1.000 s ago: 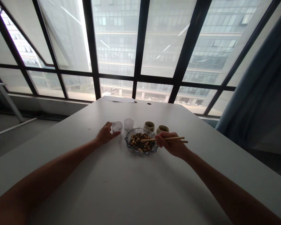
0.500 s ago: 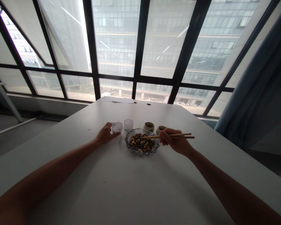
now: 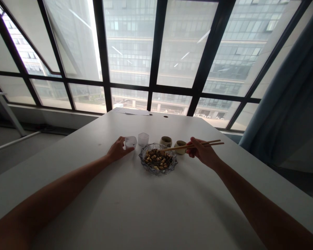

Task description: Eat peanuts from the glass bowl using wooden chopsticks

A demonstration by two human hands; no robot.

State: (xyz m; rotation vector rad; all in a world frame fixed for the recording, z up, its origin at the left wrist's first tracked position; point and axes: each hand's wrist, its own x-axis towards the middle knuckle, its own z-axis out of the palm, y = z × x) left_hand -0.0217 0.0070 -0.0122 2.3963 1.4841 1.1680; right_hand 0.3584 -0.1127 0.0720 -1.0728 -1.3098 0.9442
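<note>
Across the white bench (image 3: 146, 211), your right grip (image 3: 201, 152) clamps chopsticks (image 3: 176, 148) over the glass bowl (image 3: 158, 172) to its left, your left grip (image 3: 117, 149) clasping a translucent cup (image 3: 130, 141).

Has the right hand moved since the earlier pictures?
Yes: the right hand has moved right, away from the glass bowl, uncovering more of the rightmost cup.
</note>
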